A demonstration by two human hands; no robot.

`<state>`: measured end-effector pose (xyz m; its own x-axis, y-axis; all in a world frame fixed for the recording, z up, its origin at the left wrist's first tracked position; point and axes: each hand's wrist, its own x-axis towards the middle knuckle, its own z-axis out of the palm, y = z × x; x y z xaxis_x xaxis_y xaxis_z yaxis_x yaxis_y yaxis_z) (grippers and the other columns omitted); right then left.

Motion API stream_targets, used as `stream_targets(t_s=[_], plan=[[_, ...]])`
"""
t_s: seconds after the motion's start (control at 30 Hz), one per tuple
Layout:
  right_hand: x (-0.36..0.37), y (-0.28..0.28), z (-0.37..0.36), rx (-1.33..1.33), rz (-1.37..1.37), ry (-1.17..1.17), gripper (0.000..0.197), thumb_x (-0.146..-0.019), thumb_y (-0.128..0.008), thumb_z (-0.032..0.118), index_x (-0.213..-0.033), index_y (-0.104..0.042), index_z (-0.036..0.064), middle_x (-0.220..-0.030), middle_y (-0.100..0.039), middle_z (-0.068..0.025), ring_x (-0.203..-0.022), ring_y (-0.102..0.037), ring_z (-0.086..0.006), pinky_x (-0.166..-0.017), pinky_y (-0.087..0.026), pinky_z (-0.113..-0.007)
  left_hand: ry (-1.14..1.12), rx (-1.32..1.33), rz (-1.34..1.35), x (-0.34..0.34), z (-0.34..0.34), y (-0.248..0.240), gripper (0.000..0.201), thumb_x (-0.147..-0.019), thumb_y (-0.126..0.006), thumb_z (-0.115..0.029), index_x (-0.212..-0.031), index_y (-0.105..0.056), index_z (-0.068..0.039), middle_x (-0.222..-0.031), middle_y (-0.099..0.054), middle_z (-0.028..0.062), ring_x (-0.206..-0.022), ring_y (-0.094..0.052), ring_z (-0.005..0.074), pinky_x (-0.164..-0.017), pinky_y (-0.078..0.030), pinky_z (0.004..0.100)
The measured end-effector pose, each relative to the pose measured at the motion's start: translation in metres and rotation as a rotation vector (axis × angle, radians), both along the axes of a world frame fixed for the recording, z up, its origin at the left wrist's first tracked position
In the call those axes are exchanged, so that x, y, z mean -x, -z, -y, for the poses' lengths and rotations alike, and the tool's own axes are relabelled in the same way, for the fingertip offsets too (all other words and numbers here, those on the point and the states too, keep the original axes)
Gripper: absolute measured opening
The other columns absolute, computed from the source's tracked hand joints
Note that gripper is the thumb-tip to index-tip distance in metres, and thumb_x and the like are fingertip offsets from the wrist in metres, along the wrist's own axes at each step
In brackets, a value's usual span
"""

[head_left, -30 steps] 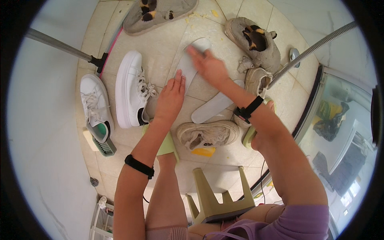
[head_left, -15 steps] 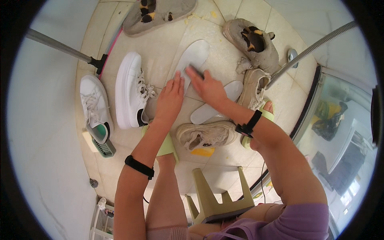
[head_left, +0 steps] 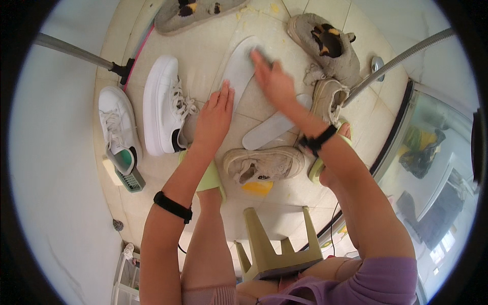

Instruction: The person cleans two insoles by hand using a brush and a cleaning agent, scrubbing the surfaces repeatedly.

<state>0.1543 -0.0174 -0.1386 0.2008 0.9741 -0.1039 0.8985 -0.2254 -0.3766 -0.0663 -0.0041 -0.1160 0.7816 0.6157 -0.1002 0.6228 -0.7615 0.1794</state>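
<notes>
A white insole (head_left: 237, 66) lies flat on the tiled floor in front of me. My left hand (head_left: 215, 116) rests on its near end with the fingers stretched out, pressing it down. Over the insole's far right edge, my right hand (head_left: 275, 85) grips a small dark brush (head_left: 261, 57), smeared by motion. Its bristle side is hidden. A second white insole (head_left: 265, 132) lies below my right wrist. Next to it are a dirty beige shoe (head_left: 264, 163) on its side and another beige shoe (head_left: 327, 99).
Two white sneakers (head_left: 161, 107) stand at left, beside a green basket-like holder (head_left: 133, 181). Grey plush slippers (head_left: 325, 43) lie at the back. A metal pole (head_left: 76, 55) and a flexible hose (head_left: 396, 66) cross the sides. A green stool (head_left: 264, 254) is near me; a glass door (head_left: 432, 152) is at right.
My right hand has moved the brush away from me, from the insole's middle to its far end. My left hand stays on the near end. The whole view has shifted slightly.
</notes>
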Motion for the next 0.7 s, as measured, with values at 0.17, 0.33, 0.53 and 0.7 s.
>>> stream_targets(t_s=[0.17,0.33,0.53,0.7], plan=[[0.038,0.013,0.010,-0.005,-0.010,0.004,0.054,-0.100,-0.054,0.029,-0.152,-0.038,0.0301,-0.091,-0.057,-0.0229,-0.062,-0.063,-0.0392,-0.053,-0.054,-0.048,-0.018,-0.004,-0.040,0.012,0.001,0.005,0.054,-0.087,-0.055,-0.006,-0.140,-0.049,0.001,-0.156,-0.039,0.0118,-0.118,-0.053,0.0239,-0.097,-0.052,0.0307],[0.012,0.008,-0.004,0.057,0.011,-0.053,0.057,-0.099,-0.054,0.030,-0.153,-0.036,0.0327,-0.092,-0.057,-0.0222,-0.062,-0.063,-0.0383,-0.053,-0.054,-0.047,-0.010,-0.008,-0.046,0.004,-0.002,0.000,0.057,-0.086,-0.055,-0.006,-0.142,-0.047,0.000,-0.157,-0.038,0.0105,-0.120,-0.052,0.0235,-0.098,-0.052,0.0304],[0.049,0.022,-0.003,-0.110,-0.022,-0.116,0.053,-0.102,-0.050,0.029,-0.153,-0.036,0.0350,-0.086,-0.055,-0.0204,-0.058,-0.063,-0.0378,-0.050,-0.052,-0.047,-0.033,0.033,-0.034,0.010,0.000,0.010,0.058,-0.086,-0.056,-0.005,-0.143,-0.047,0.000,-0.158,-0.036,0.0101,-0.121,-0.051,0.0236,-0.098,-0.052,0.0306],[-0.008,0.008,-0.050,-0.019,0.018,-0.028,0.045,-0.103,-0.047,0.030,-0.148,-0.042,0.0293,-0.088,-0.058,-0.0218,-0.058,-0.063,-0.0378,-0.050,-0.053,-0.048,-0.018,0.014,0.002,0.001,0.003,0.001,0.058,-0.086,-0.056,-0.006,-0.143,-0.047,-0.001,-0.157,-0.038,0.0098,-0.120,-0.052,0.0245,-0.096,-0.053,0.0313]])
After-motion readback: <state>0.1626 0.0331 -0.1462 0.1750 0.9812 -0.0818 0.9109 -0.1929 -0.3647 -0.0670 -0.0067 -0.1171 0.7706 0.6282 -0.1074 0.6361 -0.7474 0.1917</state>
